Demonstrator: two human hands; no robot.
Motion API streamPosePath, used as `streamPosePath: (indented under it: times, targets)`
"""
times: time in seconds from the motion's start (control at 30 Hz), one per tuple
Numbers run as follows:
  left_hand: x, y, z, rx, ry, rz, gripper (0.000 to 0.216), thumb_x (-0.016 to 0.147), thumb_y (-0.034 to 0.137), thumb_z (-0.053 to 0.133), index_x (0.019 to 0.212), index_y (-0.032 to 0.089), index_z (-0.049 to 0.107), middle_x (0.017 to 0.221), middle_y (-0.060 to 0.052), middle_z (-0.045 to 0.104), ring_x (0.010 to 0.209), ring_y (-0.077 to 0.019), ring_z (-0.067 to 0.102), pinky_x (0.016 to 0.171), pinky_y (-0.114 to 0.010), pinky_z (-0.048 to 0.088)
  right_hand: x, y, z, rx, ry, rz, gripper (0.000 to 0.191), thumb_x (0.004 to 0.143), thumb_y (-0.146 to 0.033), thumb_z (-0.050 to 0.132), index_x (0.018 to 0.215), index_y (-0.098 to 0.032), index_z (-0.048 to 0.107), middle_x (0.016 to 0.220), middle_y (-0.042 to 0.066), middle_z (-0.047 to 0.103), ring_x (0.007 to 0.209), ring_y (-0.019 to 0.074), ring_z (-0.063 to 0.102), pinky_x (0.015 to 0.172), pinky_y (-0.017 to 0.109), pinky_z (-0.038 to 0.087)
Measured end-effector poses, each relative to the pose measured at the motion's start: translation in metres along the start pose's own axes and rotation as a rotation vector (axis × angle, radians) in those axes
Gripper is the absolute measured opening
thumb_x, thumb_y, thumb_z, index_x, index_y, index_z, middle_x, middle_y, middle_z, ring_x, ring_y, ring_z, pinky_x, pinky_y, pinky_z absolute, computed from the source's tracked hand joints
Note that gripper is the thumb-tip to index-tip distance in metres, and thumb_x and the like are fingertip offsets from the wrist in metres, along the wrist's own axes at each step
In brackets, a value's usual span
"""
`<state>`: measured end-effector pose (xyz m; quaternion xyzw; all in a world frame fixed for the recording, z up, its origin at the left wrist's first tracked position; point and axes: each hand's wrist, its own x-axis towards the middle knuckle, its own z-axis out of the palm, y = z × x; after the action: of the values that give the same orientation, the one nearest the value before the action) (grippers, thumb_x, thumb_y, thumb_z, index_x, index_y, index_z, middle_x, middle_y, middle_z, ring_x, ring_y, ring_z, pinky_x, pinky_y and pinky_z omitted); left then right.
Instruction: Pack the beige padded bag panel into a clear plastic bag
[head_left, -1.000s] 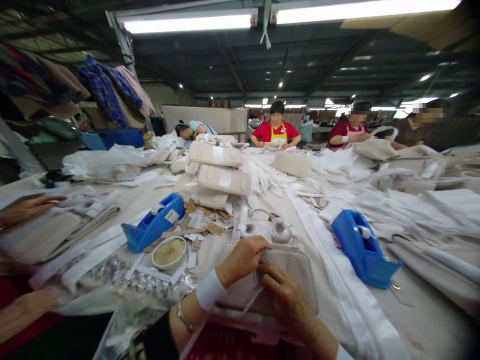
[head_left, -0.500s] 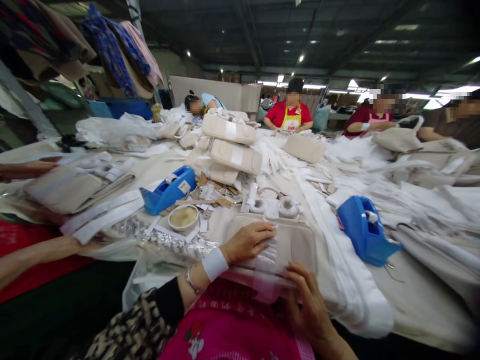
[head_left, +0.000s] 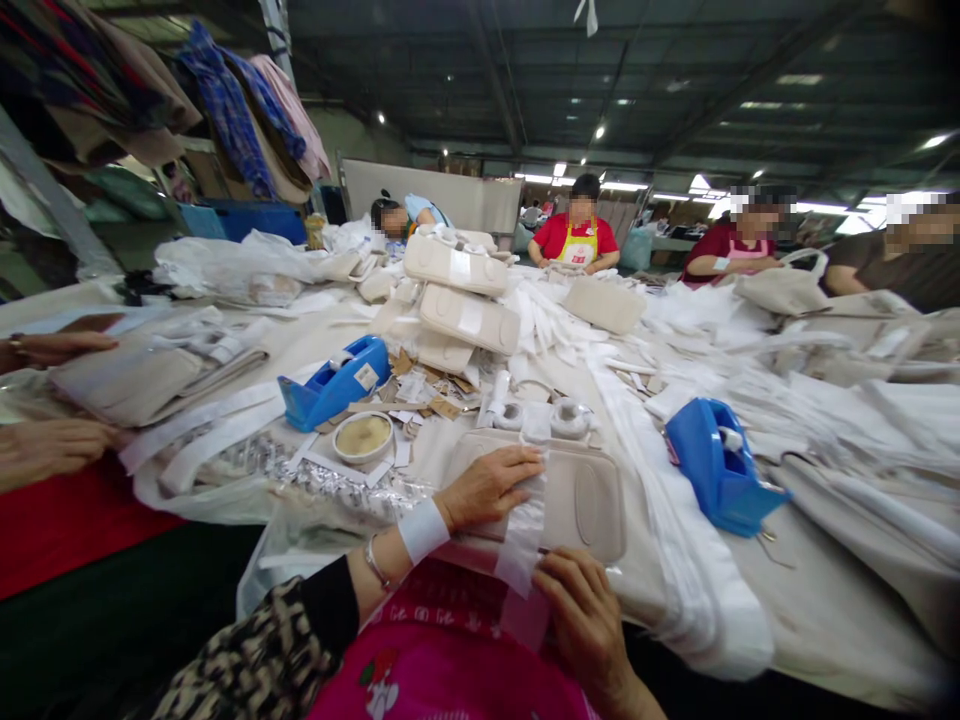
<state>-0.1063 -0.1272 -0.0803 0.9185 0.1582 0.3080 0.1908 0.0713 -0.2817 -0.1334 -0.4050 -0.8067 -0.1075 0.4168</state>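
Note:
A flat beige bag point(head_left: 555, 510) lies at the table's near edge, with wrapped white handle rolls point(head_left: 571, 418) at its far side. A thin white translucent strip point(head_left: 525, 525) runs across its middle and hangs over the near edge. My left hand point(head_left: 487, 488) rests flat on the bag, fingers stretched out and their tips on the strip. At the near edge, my right hand point(head_left: 581, 610) has its fingers curled at the strip's hanging end; its thumb is mostly hidden.
Blue tape dispensers stand left point(head_left: 337, 380) and right point(head_left: 720, 465). A bowl of yellowish paste point(head_left: 363, 438) sits among card scraps point(head_left: 431, 390). Wrapped beige bags point(head_left: 469, 318) are stacked behind. A co-worker's hands point(head_left: 56, 450) are at the left; other people work across the table.
My right hand has moved left from the bag's near edge to the strip's hanging end. My left hand stays on the bag. The co-worker's near hand at the left has drawn back.

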Motion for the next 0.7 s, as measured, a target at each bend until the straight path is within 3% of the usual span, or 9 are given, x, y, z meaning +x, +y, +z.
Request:
streamPosePath:
  times: [0.3, 0.53, 0.7]
  targets:
    - [-0.001, -0.001, 0.0, 0.028, 0.005, 0.012, 0.05, 0.09, 0.027, 0.065, 0.136, 0.015, 0.051, 0.145, -0.015, 0.049, 0.141, -0.0238, 0.038, 0.118, -0.041, 0.033, 0.005, -0.016, -0.009, 0.099, 0.027, 0.0, 0.024, 0.098, -0.007, 0.043, 0.093, -0.014, 0.065, 0.087, 0.006, 0.068, 0.092, 0.018, 0.064, 0.088, 0.035, 0.046]
    - [-0.001, -0.005, 0.002, 0.051, -0.01, 0.023, 0.052, 0.092, 0.03, 0.062, 0.141, 0.016, 0.047, 0.149, -0.015, 0.044, 0.144, -0.0237, 0.034, 0.119, -0.043, 0.031, -0.011, -0.029, -0.015, 0.036, 0.017, -0.122, 0.035, 0.102, -0.017, 0.036, 0.09, -0.016, 0.068, 0.078, 0.004, 0.072, 0.08, 0.0176, 0.07, 0.078, 0.033, 0.056]
    - [0.001, -0.005, 0.003, 0.091, -0.032, 0.037, 0.052, 0.094, 0.029, 0.059, 0.141, 0.015, 0.046, 0.15, -0.016, 0.043, 0.145, -0.0236, 0.031, 0.12, -0.042, 0.029, -0.017, -0.038, -0.022, 0.056, 0.011, -0.139, 0.032, 0.1, -0.012, 0.038, 0.089, -0.016, 0.068, 0.075, 0.004, 0.073, 0.079, 0.0166, 0.072, 0.078, 0.029, 0.061]
